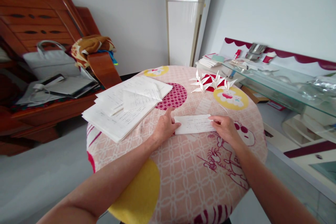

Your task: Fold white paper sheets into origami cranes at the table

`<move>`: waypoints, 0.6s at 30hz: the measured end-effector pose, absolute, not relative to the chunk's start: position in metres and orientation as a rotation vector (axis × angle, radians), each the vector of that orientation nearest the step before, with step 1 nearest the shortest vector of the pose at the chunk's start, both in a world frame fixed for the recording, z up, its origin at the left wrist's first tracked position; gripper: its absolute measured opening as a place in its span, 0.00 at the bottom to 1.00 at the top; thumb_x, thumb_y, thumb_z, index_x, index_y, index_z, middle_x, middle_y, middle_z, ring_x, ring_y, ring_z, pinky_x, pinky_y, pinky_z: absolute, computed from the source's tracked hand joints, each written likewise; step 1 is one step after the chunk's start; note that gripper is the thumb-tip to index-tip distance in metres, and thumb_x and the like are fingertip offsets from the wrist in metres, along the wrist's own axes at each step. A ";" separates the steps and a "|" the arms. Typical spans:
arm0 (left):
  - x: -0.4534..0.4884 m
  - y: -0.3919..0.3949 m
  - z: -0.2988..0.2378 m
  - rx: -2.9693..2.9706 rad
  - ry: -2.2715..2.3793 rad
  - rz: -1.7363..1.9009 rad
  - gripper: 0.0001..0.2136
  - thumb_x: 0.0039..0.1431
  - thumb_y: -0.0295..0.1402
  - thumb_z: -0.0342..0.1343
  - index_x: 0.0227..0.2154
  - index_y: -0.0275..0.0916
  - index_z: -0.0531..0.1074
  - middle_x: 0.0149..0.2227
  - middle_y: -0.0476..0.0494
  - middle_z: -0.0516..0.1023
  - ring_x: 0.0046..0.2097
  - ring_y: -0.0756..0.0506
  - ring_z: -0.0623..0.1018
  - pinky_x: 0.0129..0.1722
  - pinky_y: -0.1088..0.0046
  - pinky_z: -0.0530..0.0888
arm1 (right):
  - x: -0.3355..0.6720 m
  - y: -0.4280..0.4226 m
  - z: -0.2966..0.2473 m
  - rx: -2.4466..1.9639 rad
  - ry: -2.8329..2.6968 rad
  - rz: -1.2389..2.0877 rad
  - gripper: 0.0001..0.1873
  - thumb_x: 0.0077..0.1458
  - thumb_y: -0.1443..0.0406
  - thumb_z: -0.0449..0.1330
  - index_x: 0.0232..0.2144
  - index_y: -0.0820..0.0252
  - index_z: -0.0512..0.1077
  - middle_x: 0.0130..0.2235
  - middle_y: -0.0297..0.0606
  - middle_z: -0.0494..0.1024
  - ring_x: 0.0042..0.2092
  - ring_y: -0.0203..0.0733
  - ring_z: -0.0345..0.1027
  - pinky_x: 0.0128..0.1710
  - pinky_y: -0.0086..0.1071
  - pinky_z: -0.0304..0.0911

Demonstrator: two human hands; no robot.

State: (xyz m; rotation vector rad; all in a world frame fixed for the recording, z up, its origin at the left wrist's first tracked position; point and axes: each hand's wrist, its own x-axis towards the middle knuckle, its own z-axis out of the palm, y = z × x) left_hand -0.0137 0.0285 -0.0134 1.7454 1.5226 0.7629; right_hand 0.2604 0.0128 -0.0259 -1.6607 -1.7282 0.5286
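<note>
A folded strip of lined white paper lies flat on the round table covered with a pink patterned cloth. My left hand presses down on the strip's left end with curled fingers and thumb. At the strip's right end, my right hand pinches the edge with closed fingers. Beyond the strip, several white folded paper cranes stand together near the far side of the table.
A stack of printed white sheets covers the table's left part. A wooden bench with a grey bag and papers stands at left. A glass shelf unit with small items is at right, a tall white appliance behind.
</note>
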 end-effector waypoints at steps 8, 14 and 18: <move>-0.013 0.028 -0.012 1.630 1.523 0.733 0.34 0.54 0.25 0.62 0.63 0.39 0.56 0.20 0.60 0.71 0.17 0.53 0.72 0.18 0.82 0.65 | 0.258 0.012 -0.026 -1.773 -1.826 0.401 0.17 0.51 0.68 0.56 0.39 0.60 0.84 0.31 0.42 0.84 0.31 0.46 0.75 0.35 0.36 0.66; -0.012 0.029 -0.012 1.616 1.523 0.722 0.37 0.54 0.24 0.62 0.66 0.38 0.53 0.19 0.61 0.71 0.16 0.52 0.72 0.16 0.82 0.65 | 0.259 0.010 -0.028 -1.784 -1.835 0.383 0.17 0.52 0.68 0.56 0.39 0.61 0.84 0.32 0.42 0.84 0.32 0.46 0.76 0.34 0.34 0.65; -0.013 0.030 -0.011 1.625 1.511 0.713 0.38 0.55 0.24 0.61 0.67 0.38 0.51 0.19 0.61 0.71 0.16 0.53 0.72 0.16 0.83 0.64 | 0.258 0.010 -0.027 -1.793 -1.820 0.375 0.16 0.52 0.69 0.57 0.37 0.61 0.84 0.32 0.42 0.84 0.32 0.46 0.77 0.34 0.34 0.65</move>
